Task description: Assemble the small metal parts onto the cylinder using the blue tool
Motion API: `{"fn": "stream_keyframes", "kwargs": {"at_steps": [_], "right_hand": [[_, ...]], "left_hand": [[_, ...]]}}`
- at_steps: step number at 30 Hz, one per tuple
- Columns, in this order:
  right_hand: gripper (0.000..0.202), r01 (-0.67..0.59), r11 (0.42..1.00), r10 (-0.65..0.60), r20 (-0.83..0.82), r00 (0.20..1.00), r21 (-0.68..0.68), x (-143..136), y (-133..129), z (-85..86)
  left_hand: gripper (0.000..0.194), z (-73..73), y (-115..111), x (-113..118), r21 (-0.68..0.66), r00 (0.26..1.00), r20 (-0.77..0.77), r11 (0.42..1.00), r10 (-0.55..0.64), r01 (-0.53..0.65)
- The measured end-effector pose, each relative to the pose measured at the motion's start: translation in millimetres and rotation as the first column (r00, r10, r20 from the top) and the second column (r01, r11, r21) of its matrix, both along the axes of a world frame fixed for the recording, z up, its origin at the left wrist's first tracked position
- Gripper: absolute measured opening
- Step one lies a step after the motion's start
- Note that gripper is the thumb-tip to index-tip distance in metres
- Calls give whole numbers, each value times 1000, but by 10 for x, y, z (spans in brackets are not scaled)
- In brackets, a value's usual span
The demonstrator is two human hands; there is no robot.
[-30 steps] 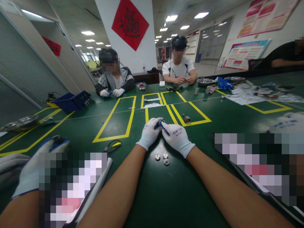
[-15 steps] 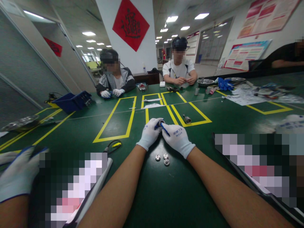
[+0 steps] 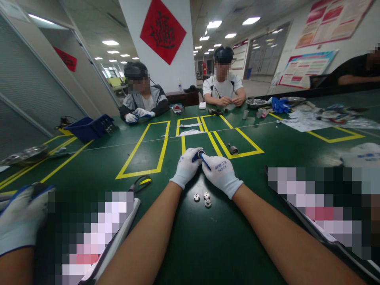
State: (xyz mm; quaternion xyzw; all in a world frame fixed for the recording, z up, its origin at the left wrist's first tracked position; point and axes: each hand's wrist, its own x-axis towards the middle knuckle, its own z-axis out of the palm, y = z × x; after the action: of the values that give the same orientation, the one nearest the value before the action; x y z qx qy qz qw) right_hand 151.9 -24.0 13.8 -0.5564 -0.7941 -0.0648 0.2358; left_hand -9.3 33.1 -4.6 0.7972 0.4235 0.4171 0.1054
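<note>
My left hand (image 3: pixel 188 168) and my right hand (image 3: pixel 220 172), both in white gloves with blue palms, meet over the middle of the table. Between their fingertips they hold a small round metal part (image 3: pixel 201 153) with a ring-like end; the fingers cover most of it. Just below my wrists, three small silver discs with centre holes lie close together, among them a left disc (image 3: pixel 196 197) and a lower right disc (image 3: pixel 208 203). Beyond my right hand, a hollow metal cylinder (image 3: pixel 234 149) lies on its side within a yellow-taped outline.
A co-worker's gloved hand (image 3: pixel 20 221) is at the left edge, another co-worker's glove (image 3: pixel 360 156) at the right. Two people sit opposite. A blue bin (image 3: pixel 86 127) stands left; metal bowls, blue gloves (image 3: pixel 280 105) and papers lie far right. A looped cable (image 3: pixel 142 182) is nearby.
My hands keep nearly the same position and hold on the round metal part. The co-worker's hand at the left edge has shifted slightly, and the left person opposite has moved their hands.
</note>
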Motion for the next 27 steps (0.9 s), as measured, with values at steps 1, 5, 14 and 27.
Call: {"fn": "stream_keyframes", "kwargs": {"at_steps": [1, 5, 14, 27], "right_hand": [[33, -3, 1000, 3, -4, 1000, 0, 0, 2, -6], [34, 5, 1000, -5, 0, 1000, -9, -2, 7, -19], [34, 27, 1000, -27, 37, 999, -4, -2, 8, -15], [37, 37, 999, -36, 64, 997, -7, -16, 7, -19]], "left_hand": [[40, 2, -2, 1, -1, 1000, 1, 1000, -1, 1], [41, 9, -12, 8, -6, 1000, -9, 1000, -5, 5], [41, -6, -3, 2, 2, 999, -32, 1000, -2, 2], [40, -8, -3, 5, -12, 998, -59, 1000, 18, -18]]}}
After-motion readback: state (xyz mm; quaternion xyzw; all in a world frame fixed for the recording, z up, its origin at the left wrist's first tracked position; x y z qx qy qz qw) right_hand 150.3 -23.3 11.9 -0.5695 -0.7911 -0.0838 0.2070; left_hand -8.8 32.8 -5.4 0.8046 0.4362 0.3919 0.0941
